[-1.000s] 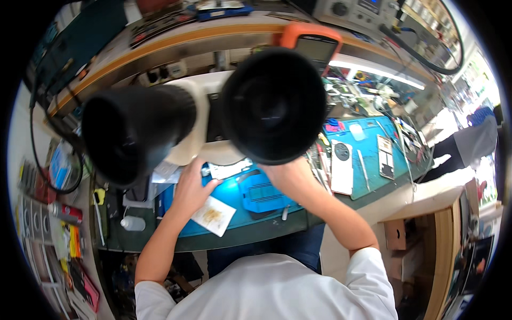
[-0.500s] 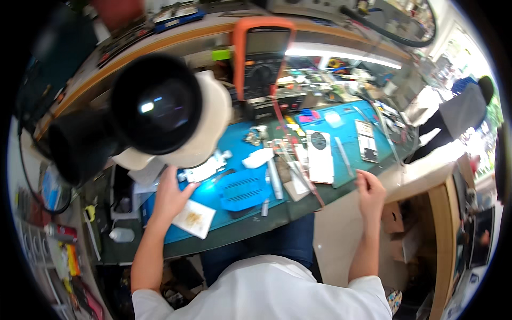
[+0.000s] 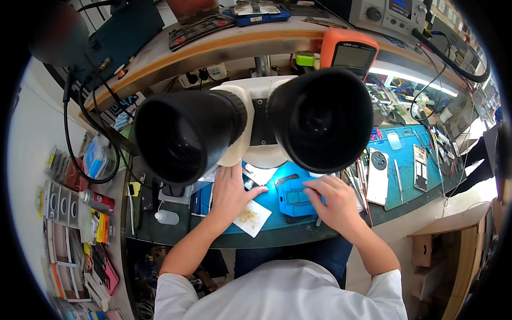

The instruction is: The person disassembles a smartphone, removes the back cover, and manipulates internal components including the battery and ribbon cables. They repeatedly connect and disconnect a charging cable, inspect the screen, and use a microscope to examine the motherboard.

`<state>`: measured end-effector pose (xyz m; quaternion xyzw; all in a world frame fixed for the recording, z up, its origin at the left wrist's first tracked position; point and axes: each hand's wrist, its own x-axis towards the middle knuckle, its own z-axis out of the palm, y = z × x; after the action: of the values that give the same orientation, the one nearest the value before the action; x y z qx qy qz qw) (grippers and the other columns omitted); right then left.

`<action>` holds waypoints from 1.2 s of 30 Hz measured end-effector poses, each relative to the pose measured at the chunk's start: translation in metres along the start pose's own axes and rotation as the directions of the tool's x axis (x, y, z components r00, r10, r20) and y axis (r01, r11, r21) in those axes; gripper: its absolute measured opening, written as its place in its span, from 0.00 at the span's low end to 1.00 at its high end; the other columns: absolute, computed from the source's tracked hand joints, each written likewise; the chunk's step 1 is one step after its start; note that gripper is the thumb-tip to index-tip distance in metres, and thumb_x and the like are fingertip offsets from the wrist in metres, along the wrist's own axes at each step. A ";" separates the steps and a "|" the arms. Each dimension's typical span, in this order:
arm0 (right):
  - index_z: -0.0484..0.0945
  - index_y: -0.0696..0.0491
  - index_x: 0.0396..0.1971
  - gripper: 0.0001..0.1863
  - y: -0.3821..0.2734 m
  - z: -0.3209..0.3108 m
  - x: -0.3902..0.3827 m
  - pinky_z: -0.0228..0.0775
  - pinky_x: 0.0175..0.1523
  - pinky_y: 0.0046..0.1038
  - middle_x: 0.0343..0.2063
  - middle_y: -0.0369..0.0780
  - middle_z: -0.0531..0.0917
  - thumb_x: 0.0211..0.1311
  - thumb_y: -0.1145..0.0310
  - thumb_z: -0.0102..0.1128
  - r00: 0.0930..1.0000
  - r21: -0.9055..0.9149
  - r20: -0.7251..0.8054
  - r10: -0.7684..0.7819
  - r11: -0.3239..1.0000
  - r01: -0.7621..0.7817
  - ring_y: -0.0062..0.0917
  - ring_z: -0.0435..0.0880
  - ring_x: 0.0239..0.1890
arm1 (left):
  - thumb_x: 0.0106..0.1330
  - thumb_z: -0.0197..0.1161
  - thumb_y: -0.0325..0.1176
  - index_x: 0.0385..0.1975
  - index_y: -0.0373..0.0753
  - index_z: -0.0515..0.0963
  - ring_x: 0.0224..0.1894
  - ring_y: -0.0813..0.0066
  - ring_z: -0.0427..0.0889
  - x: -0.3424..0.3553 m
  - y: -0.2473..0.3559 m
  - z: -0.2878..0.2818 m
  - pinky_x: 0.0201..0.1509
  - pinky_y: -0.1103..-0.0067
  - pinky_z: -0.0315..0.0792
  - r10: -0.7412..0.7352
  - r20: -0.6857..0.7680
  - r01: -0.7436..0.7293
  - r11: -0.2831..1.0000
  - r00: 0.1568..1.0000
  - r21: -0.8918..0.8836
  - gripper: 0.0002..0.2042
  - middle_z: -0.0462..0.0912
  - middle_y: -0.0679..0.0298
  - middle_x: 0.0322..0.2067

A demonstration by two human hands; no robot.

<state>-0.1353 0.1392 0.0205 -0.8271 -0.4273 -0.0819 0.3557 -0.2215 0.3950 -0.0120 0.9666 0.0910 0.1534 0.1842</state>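
My left hand (image 3: 230, 198) lies on the blue work mat (image 3: 226, 230) with its fingers stretched forward and thumb spread. Its fingertips reach in below the microscope (image 3: 261, 120), whose two black eyepieces cover part of the lit work spot. A pale, bright item (image 3: 260, 174) sits just right of those fingers. Close by the thumb lies a white square pad (image 3: 253, 218) with brownish stains. My right hand (image 3: 337, 201) hovers at the right edge of a blue rectangular holder (image 3: 296, 198), fingers curled and closed; whatever they pinch, if anything, is too small to make out.
To the right lie a white phone back (image 3: 378, 176) with a round camera ring and an opened phone body (image 3: 421, 168). A small clear bottle (image 3: 167, 217) is at left. An orange multimeter (image 3: 348, 52) leans by the shelf (image 3: 202, 40). A person's dark-clothed leg (image 3: 472, 168) shows far right.
My right hand has come from beyond the bench's right front edge to the blue holder. The view has swung right, bringing both eyepieces into sight. My left hand stays near the microscope.
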 end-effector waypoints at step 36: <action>0.77 0.60 0.43 0.12 0.005 0.047 0.055 0.74 0.43 0.43 0.31 0.49 0.84 0.65 0.68 0.55 0.974 -0.030 0.227 0.020 0.999 -0.014 0.45 0.82 0.37 | 0.63 0.64 0.42 0.54 0.42 0.76 0.58 0.60 0.75 0.078 -0.056 -0.025 0.67 0.66 0.66 0.227 0.134 -0.262 0.889 0.965 0.376 0.20 0.79 0.56 0.52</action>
<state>-0.1050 0.2039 0.0075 -0.8396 -0.4569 0.0102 0.2936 -0.1638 0.4729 0.0091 0.9932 -0.0107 0.1124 -0.0293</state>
